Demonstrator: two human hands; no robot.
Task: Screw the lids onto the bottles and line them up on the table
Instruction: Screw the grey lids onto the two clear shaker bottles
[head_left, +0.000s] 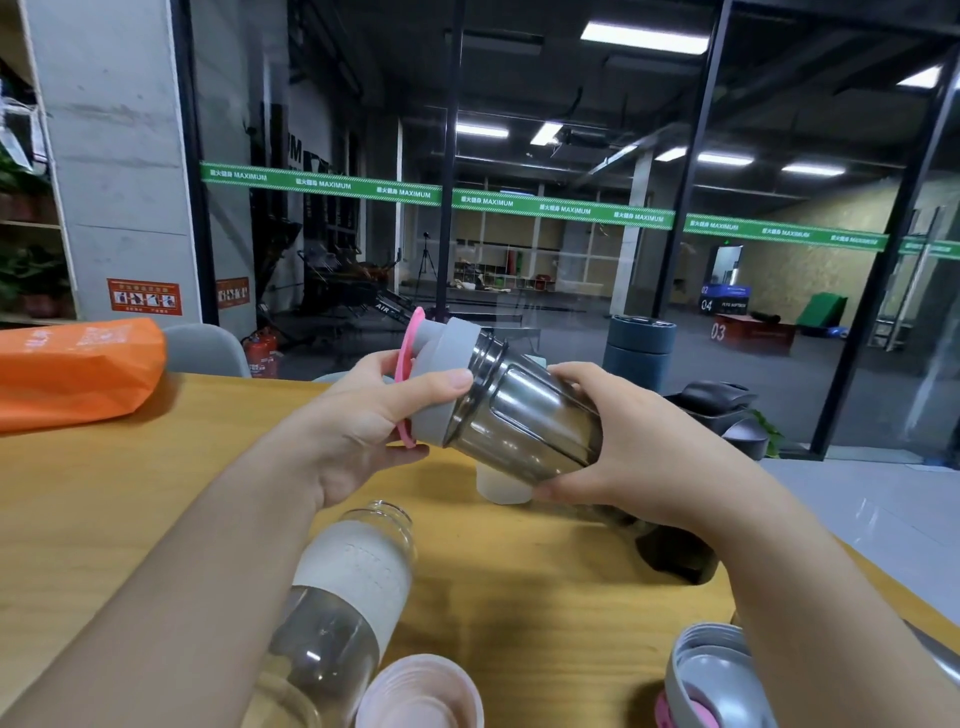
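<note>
I'm looking down at both hands working over the wooden table (130, 519). The left hand (363, 415) is gripping the grey lid (447, 384), thumb lying across its side and the other fingers wrapped behind it, with a pink loop (408, 358) showing at the lid's top and again just under the thumb. The right hand (618, 441) is clamping the steel bottle (524, 421) around its lower body, fingers curled over the far side and thumb underneath. The bottle is tilting, neck up and to the left, held in the air above the table. The lid is sitting over the neck, though the threads are showing just beside its rim, so I can't tell how far on it is.

Down on the table, nearer to me, a clear bottle (337, 597) with a white sleeve is lying tilted, its mouth uncovered and pointing away. Just beside it at the bottom edge I'm seeing a pink lid (421, 696), hollow side up. At bottom right a second grey lid (711, 675) with pink inside is resting partly behind my right forearm. A white cup (498, 488) is peeking out under the steel bottle. An orange bag (72, 369) is lying at far left, and a dark blue bottle (641, 345) is standing at the table's far side.
</note>
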